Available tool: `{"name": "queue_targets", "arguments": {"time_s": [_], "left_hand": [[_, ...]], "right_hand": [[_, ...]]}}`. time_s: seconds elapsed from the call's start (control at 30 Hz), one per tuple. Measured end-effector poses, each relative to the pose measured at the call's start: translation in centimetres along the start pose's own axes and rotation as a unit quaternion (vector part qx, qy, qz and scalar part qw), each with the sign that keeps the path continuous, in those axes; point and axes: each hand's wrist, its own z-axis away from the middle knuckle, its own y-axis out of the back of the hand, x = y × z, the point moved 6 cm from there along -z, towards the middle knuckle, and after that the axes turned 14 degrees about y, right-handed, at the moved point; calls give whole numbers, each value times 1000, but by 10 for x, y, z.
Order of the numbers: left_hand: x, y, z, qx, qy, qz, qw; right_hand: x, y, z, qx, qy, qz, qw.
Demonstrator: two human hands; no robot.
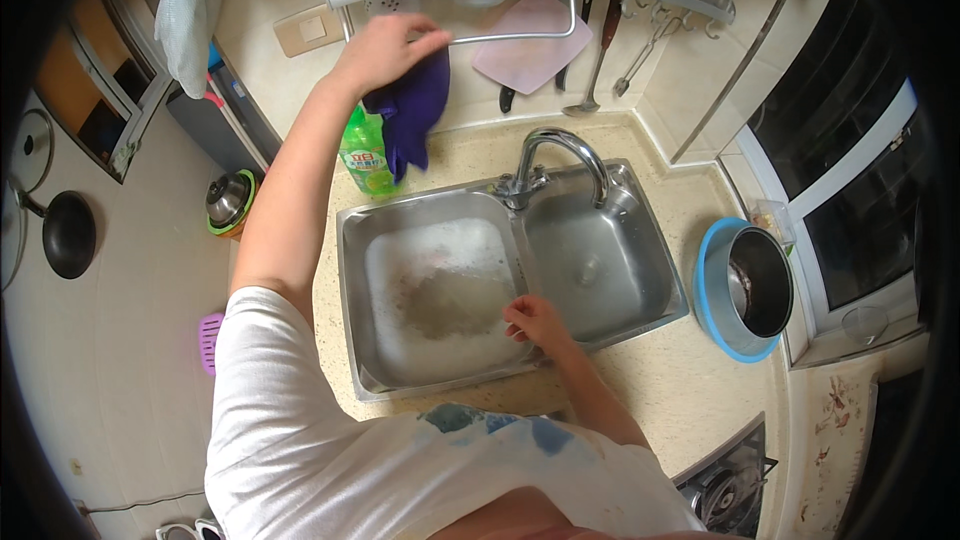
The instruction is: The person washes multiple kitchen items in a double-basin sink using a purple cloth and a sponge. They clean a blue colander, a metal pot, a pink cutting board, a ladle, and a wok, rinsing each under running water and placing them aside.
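My left hand is up at the wire rail under the wall shelf, its fingers over the top of a dark purple cloth that hangs beside a green dish soap bottle. Whether the fingers grip the cloth or only rest at the rail is hard to tell. Over the divider of the steel double sink hovers my right hand, fingers curled loosely, with no object visible in it. Soapy, cloudy water stands in the left basin. The chrome faucet points over the right basin.
Right of the sink, a dark pot sits in a blue basin. A gas stove lies at the lower right. A pink cutting board and a spatula hang on the back wall. A lidded pot stands at left.
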Motion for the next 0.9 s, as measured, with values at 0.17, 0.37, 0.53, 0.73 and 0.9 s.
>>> {"name": "queue_targets", "arguments": {"time_s": [0.17,0.37,0.53,0.73,0.9], "left_hand": [[7,4,19,54,-46,-18,997],[-31,-37,120,262,-13,254,931],[-111,-226,248,-79,202,136,967],[-109,-321,365,-145,255,-147,945],[-130,-355,359,-234,446,24,864]], "right_hand": [[17,6,1,9,-10,25,1000],[43,-21,-25,-16,108,374,921],[83,-61,-38,-122,77,545,826],[139,-71,-61,-297,-33,426,854],[158,-73,-61,-326,-101,470,814]]}}
